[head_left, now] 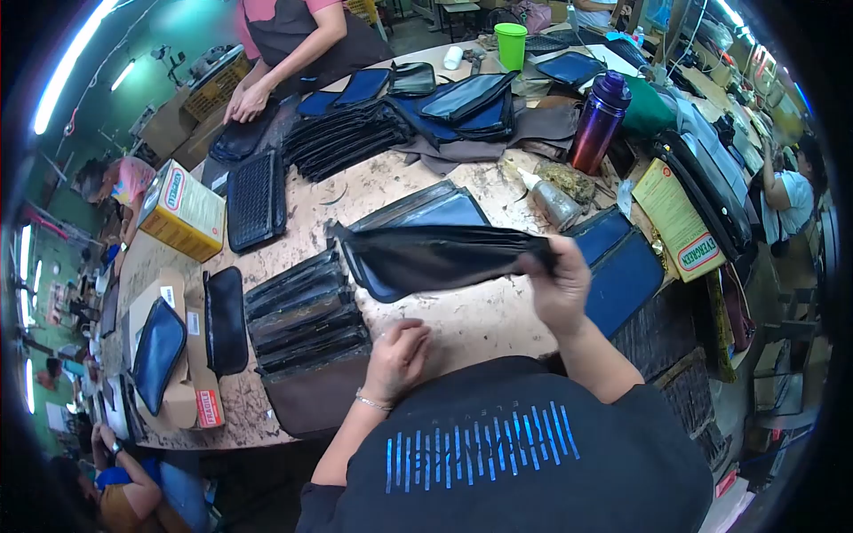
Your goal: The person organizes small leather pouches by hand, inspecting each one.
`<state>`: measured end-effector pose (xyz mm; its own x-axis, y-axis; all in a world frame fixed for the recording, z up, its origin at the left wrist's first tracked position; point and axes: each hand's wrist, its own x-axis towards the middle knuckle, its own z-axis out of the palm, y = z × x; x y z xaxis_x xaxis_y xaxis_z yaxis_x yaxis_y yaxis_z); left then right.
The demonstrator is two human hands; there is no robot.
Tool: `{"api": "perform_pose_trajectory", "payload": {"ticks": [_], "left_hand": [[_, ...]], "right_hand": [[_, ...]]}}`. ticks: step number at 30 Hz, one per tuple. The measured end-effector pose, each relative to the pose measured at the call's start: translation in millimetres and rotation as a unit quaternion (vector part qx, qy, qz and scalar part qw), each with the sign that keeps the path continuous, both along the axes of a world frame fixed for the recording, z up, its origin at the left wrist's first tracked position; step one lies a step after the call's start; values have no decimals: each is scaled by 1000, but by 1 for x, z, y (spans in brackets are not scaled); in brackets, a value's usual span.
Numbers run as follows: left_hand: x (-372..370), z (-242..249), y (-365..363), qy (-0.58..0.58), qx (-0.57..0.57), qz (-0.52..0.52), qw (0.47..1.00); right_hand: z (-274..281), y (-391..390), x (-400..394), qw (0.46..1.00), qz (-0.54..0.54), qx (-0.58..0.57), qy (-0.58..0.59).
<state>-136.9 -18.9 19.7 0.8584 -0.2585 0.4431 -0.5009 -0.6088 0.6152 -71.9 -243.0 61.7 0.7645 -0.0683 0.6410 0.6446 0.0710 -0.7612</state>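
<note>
My right hand (562, 289) grips the right end of a long black pouch (435, 258) with blue showing at its left edge. The pouch is raised and stretches leftward above the table. My left hand (398, 357) is by the table's near edge, fingers curled in, with nothing visible in it. Left of that hand lies a row of black folded pouches (302, 311) on a dark brown piece (315, 395). Behind the held pouch are blue-faced panels (435, 209), partly covered by it. More blue panels (617, 275) lie beyond my right wrist.
A purple bottle (600, 124), a glue bottle (553, 200) and a green cup (511, 46) stand on the table. Yellow cans (182, 213) sit at left and right. Across the table, another person's hands (249, 99) touch a black piece near a pouch stack (342, 138).
</note>
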Motion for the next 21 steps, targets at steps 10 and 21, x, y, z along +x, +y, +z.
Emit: {"api": "perform_pose_trajectory", "payload": {"ticks": [10,21], "left_hand": [[-19,5,6,75,-52,-56,994],[-37,-4,5,168,-67,-86,980]], "right_hand": [[17,-66,-10,988,-53,145,-13],[11,-52,-26,997,-6,64,48]]}}
